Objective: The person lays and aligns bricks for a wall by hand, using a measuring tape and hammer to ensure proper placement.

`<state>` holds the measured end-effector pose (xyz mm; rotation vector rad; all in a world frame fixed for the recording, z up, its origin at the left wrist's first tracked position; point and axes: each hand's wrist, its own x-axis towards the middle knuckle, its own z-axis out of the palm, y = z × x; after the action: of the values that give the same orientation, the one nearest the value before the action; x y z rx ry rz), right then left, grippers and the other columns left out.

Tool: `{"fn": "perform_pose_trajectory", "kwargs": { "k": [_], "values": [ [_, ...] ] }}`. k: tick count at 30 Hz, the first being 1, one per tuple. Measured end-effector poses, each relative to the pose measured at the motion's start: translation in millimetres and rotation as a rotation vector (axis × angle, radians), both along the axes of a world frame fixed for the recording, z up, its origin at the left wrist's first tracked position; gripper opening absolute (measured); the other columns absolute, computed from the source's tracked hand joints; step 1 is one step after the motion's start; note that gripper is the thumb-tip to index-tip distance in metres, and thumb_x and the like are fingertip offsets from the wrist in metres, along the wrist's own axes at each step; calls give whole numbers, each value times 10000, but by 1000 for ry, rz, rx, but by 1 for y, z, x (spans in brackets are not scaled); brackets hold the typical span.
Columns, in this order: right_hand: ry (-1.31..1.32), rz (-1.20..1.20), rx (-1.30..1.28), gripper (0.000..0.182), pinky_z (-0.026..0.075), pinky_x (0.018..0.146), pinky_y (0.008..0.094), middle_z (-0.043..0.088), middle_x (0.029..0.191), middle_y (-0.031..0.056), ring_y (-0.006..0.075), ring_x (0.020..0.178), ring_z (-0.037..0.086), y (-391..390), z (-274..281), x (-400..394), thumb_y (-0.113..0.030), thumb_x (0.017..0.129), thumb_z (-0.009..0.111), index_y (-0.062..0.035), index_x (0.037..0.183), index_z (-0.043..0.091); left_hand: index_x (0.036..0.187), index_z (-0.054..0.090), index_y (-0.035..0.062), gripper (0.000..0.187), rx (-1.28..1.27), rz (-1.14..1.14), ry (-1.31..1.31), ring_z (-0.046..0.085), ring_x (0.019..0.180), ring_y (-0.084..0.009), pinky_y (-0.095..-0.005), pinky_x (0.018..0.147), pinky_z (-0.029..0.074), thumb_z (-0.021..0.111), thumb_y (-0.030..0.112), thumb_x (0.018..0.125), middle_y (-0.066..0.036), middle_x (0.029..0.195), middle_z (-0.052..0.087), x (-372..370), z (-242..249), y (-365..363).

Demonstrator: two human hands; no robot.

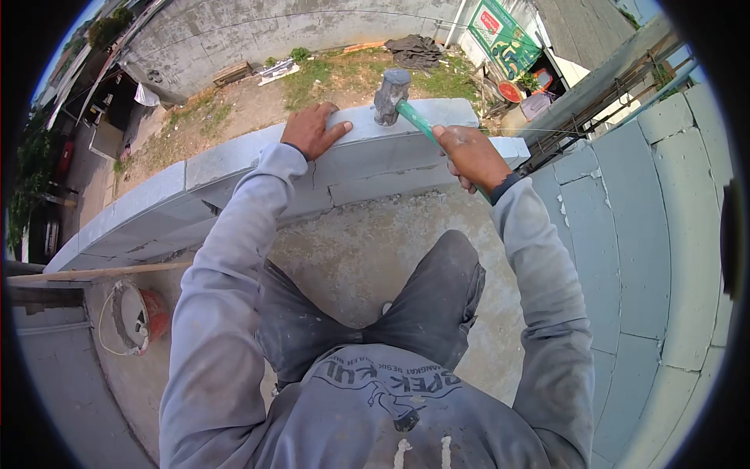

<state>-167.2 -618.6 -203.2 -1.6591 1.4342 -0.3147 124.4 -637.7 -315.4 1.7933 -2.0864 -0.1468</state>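
In the head view my right hand (473, 159) is closed round the green handle of a club hammer (392, 97). Its grey, mortar-smeared head overlaps the top of a pale block (430, 117) on the low wall. Farther left, my left hand (315, 131) rests on the wall top, fingers laid over the block's upper face and thumb pointing toward the hammer. A thin string line (539, 130) runs to the right from near the hammer. Cracked joints show in the wall face (344, 187) below my hands.
A taller block wall (625, 234) rises on my right. Behind me at the left, a red bucket (153, 314) with mortar stands on the concrete floor (328, 250), near a wooden board (101, 273). Beyond the low wall lies a yard (258, 109) with debris and a green banner (504, 39).
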Motion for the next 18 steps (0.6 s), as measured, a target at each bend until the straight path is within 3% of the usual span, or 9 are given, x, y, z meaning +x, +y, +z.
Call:
{"fn": "perform_pose_trajectory", "kwargs": {
  "k": [4, 8, 16, 18],
  "values": [
    [-132, -89, -84, 463, 324, 321, 254, 451, 549, 30, 114, 347, 421, 7, 19, -24, -474, 926, 428, -30, 885, 550, 1119, 544, 58, 546, -8, -25, 25, 583, 890, -318, -437, 825, 416, 501, 536, 857, -179, 1004, 602, 1, -2, -1],
    [-277, -275, -208, 466, 302, 339, 230, 444, 535, 11, 86, 350, 389, 29, -9, -76, -498, 913, 458, -49, 847, 561, 1132, 542, 56, 556, 24, -11, 20, 578, 898, -324, -430, 832, 412, 497, 538, 859, -182, 1019, 597, 0, 2, -1],
    [-164, -765, 248, 444, 308, 318, 276, 440, 501, 12, 121, 329, 395, 114, -194, -151, -474, 916, 446, -56, 797, 538, 1155, 530, 65, 543, 29, -10, -51, 565, 977, -342, -423, 853, 405, 468, 529, 879, -195, 1060, 590, -4, 7, -4],
    [-156, -807, 275, 444, 312, 319, 282, 440, 499, 13, 126, 326, 393, 124, -210, -151, -476, 915, 447, -59, 789, 535, 1190, 527, 80, 597, 186, 19, -40, 544, 1065, -329, -427, 927, 380, 442, 577, 871, -176, 1148, 579, -4, 12, -5]
  ]
}}
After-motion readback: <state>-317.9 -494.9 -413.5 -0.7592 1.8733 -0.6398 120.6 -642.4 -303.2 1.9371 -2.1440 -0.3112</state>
